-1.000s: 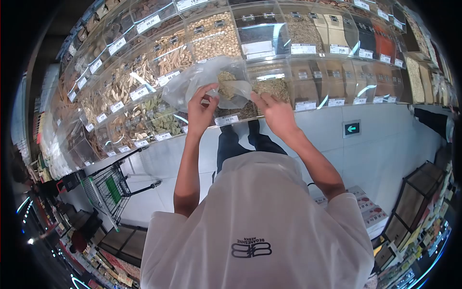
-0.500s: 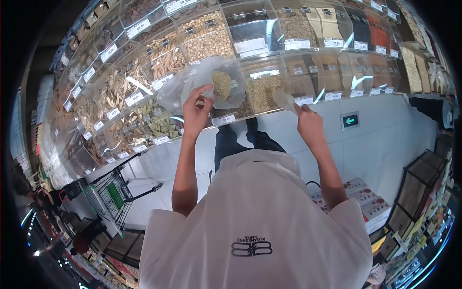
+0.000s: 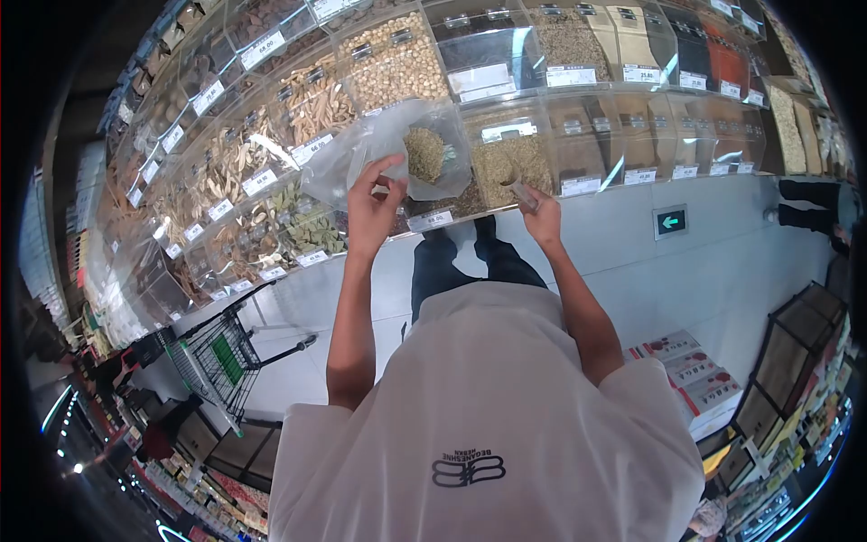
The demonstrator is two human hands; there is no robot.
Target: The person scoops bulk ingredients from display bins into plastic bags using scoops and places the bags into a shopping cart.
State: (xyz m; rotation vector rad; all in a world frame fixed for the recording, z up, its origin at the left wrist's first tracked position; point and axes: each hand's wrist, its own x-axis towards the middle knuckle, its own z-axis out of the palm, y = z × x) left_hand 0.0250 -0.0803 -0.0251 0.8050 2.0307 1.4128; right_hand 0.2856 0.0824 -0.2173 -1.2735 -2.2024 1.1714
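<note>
My left hand (image 3: 372, 210) pinches the edge of a clear plastic bag (image 3: 348, 155), with a heap of small greenish-brown seeds (image 3: 424, 155) inside it. The bag rests over the front row of bins. To its right, my right hand (image 3: 543, 218) is closed on the handle of a scoop (image 3: 521, 193). The scoop's front end reaches down into a clear bin (image 3: 488, 194) filled with similar seeds (image 3: 528, 161); that end is partly hidden among them.
Bins of dried goods run in rows, with pale round kernels (image 3: 397, 72) behind the bag and dried leaves (image 3: 307, 221) to its left. A shopping cart (image 3: 226, 361) stands at left. Stacked boxes (image 3: 691, 379) are at right, and another person's legs (image 3: 808, 203) show beyond.
My right hand has moved left and turned, bringing the scoop from the bin's right side down to its front middle. My left hand still holds the bag.
</note>
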